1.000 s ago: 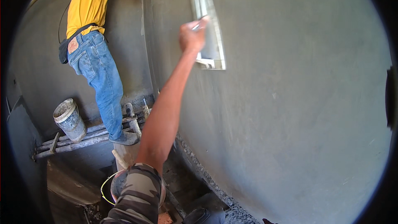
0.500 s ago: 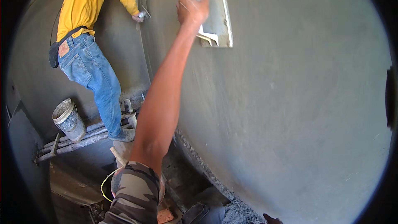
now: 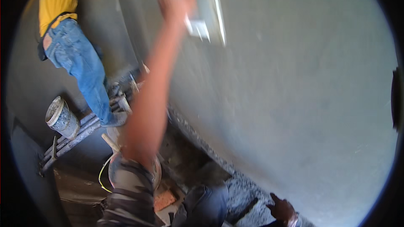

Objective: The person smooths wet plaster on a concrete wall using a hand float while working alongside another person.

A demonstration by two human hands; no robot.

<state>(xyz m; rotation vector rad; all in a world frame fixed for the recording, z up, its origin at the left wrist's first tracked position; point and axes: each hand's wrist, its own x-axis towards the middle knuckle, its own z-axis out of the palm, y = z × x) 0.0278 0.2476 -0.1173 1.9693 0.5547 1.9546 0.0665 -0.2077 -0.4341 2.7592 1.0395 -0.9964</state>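
Note:
My left hand [image 3: 177,1], blurred by motion, is closed around the handle of a plastering trowel [image 3: 209,10]. The trowel's long rectangular blade lies against the grey plastered wall [image 3: 286,80], its pale edge running up out of view. My left forearm reaches up across the picture from a camouflage sleeve. Low on the right is my right hand [image 3: 283,210], in shade beside the wall's foot, with a band at the wrist. Its fingers look apart, and I see nothing in them.
At left, a person in a yellow top and jeans [image 3: 78,54] stands on tied poles [image 3: 80,141] beside a plaster-stained bucket [image 3: 63,117]. Below my forearm are another bucket [image 3: 157,172] with a yellow handle and a brick [image 3: 165,200]. Wet mortar [image 3: 246,191] lies along the wall's foot.
The view has shifted, so the co-worker and poles sit further left. My left hand and trowel appear higher and more to the left. My right hand now shows more fully at the lower right.

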